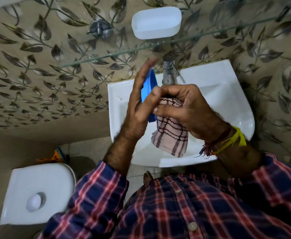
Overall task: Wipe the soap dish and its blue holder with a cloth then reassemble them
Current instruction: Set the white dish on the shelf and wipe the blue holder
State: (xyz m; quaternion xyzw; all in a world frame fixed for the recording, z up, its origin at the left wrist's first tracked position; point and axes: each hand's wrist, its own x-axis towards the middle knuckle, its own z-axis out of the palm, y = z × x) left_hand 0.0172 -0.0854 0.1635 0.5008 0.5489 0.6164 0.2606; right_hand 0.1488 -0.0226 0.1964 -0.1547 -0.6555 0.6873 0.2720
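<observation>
L hand (137, 100) stands the blue holder (149, 87) on edge over the sink (227, 100), fingers nearly straight along its back, thumb side hidden, so it's propped and pinched, not fisted. Prob held upright so the R hand (181, 104) can rub its face. R hand is curled tight round the bunched cloth (170, 135), pressing it vs the holder; loose end hangs below. Holder shows only a thin, plain bright-blue sliver; can't tell if clean. White dish (156, 22) sits apart on the glass shelf (210, 33), empty, w/ no marks visible, prob parked there to free both hands.
</observation>
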